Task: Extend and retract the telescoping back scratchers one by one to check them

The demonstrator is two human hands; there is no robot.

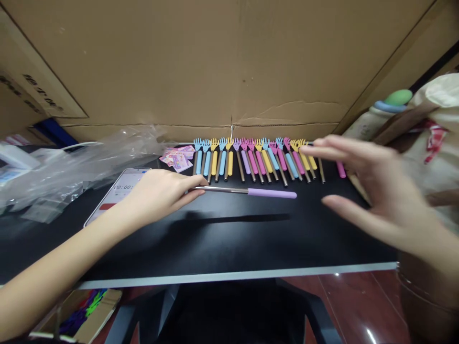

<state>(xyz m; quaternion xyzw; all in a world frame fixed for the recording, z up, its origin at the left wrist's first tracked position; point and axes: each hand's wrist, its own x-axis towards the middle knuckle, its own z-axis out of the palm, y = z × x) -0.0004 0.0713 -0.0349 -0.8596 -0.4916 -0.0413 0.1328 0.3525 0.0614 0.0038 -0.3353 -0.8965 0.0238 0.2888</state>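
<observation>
My left hand (175,188) pinches the metal rod of a back scratcher with a purple grip (272,193) between thumb and fingers. It is held level above the black table, its grip pointing right and its shadow falling below. The rod's left end is hidden in my fingers. My right hand (373,191), somewhat blurred, hovers at the right with thumb and fingers apart, holding nothing. Behind them lies a row of several hand-shaped scratcher heads (265,143) in blue, yellow, purple and pink, with metal rods and coloured grips (260,162) alongside.
A phone (124,191) showing a timer lies under my left forearm. Clear plastic bags (89,162) and small printed cards (178,158) are at the left. Cardboard (215,62) walls the back. A bottle (373,119) and a cream bag (437,138) stand right. Below is a carton (103,315).
</observation>
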